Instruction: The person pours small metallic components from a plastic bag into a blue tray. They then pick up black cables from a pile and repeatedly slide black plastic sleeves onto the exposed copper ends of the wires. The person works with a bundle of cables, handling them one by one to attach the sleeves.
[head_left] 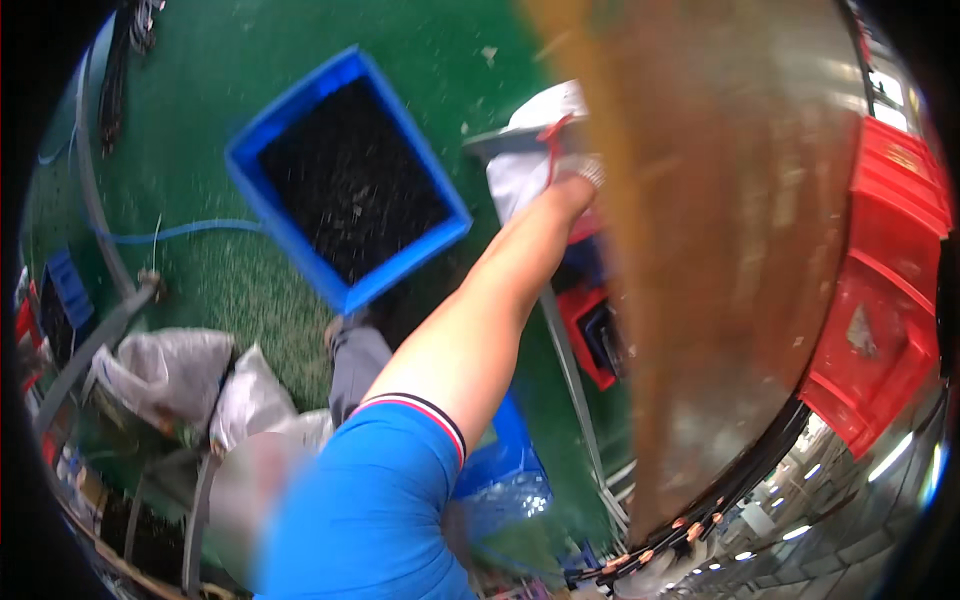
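Observation:
One bare arm in a blue short sleeve comes from the lower edge toward the upper middle; it looks like my left arm. My left hand [588, 180] is mostly hidden behind the edge of a brown tabletop [740, 250], with a white knitted cuff or cloth at the wrist. Beside the wrist is a white bag-like thing [515, 180] with a red strip. The fingers do not show, so whether they grip anything cannot be told. My right hand is out of view.
A blue crate [240, 165] of small black pieces stands on the green floor. Red bins [865, 330] sit along the table's far side. Whitish sacks [170, 370] lie lower left, near a grey rail and a blue hose [185, 230]. A red bin [585, 340] shows under the table.

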